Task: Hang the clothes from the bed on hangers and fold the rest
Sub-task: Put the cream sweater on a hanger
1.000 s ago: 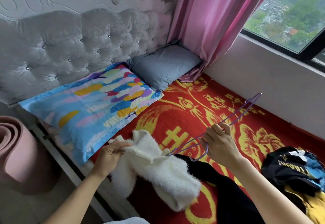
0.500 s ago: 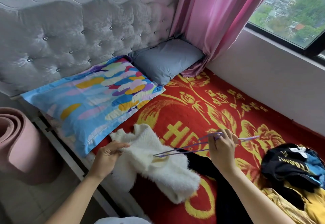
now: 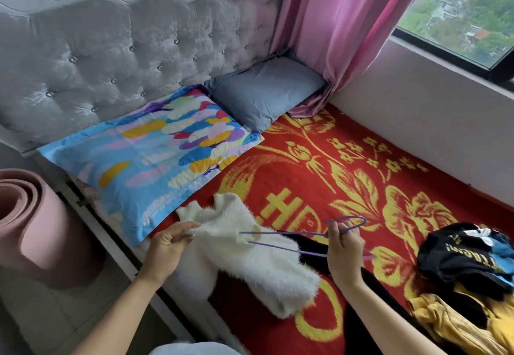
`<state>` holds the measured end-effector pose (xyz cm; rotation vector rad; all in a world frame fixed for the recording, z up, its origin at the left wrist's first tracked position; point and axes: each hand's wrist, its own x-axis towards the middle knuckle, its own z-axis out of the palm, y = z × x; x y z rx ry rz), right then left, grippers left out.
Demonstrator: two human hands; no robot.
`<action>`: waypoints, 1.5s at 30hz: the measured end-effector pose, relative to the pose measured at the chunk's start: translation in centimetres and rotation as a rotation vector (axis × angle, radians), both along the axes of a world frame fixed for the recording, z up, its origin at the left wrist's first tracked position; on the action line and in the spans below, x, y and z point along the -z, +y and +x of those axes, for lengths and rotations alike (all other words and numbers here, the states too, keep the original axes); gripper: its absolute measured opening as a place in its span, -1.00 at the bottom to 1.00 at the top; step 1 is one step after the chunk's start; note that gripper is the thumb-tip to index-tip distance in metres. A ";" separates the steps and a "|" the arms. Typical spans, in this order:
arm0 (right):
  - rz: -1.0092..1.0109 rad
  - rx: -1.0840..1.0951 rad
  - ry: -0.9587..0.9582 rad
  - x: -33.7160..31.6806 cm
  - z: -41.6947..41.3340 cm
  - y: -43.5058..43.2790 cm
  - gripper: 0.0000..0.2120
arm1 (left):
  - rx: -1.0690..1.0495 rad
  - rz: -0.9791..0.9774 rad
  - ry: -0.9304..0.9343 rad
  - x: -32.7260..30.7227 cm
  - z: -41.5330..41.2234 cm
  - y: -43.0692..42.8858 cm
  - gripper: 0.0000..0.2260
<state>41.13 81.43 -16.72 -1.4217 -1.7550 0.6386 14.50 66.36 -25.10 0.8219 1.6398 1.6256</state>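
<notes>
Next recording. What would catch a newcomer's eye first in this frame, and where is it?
The red and gold bedspread fills the middle and right of the view. At its near edge the left hand pinches a fluffy white sweater, while the right hand grips a thin purple hanger with one end poking into the sweater. A dark, yellow and blue pile of clothes lies at the right edge.

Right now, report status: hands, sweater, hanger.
Left hand pinches fluffy white knit sweater. Right hand grips thin purple wire hanger, tip at sweater opening. Black garment lies beneath hanger.
</notes>
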 end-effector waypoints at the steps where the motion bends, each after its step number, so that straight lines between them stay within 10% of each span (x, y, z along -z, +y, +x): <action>1: -0.103 0.072 0.028 0.5 -0.5 -0.5 -0.56 | 0.011 -0.007 -0.008 -0.1 0.0 0.1 -0.71; 26: 0.181 0.059 -0.132 -3.5 -3.8 0.8 -0.59 | 0.253 0.072 0.368 -8.5 4.1 7.0 -0.86; 39: -0.368 0.306 0.255 -4.0 -5.4 0.3 -0.56 | 0.342 0.257 0.938 -13.9 8.2 12.5 -0.87; 45: -0.455 0.347 0.592 -5.6 -1.6 2.0 -0.62 | 0.276 0.176 1.443 -16.1 3.5 13.2 -0.54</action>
